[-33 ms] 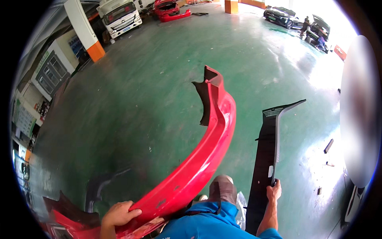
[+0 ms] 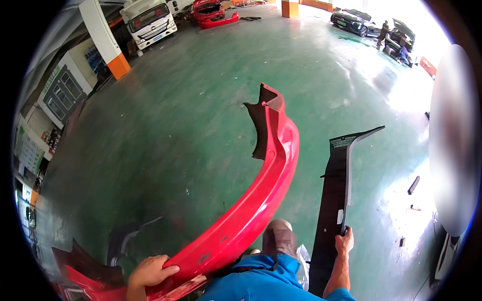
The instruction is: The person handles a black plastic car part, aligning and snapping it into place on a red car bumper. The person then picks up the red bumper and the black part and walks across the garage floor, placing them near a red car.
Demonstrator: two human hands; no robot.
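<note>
Carrying looks to be the step in hand, with one long part in each hand above the green painted workshop floor (image 2: 175, 125). At the lower left, the left hand (image 2: 148, 271) has its fingers (image 2: 165, 269) curled over the near edge of a long, curved red plastic car bumper (image 2: 261, 200). The grip is closed on it. The bumper arcs up and away to the right, and its far end is raised clear of the floor. Below its middle are a brown boot (image 2: 280, 241) and blue clothing (image 2: 261, 281). Further right, the right hand (image 2: 344, 243) is closed around the near end of a long black ribbed plastic trim panel (image 2: 334, 200). The panel runs away from the person, apart from the bumper and alongside it. Whether its far tip touches the floor cannot be told.

In my judgement the next move calls for keeping both grips firm and the bumper's free end from swinging or dragging, since each hand holds its part near one end only.

Against the earlier frame nothing visible differs. Both hands, both parts and the boot sit in the same places.
</note>
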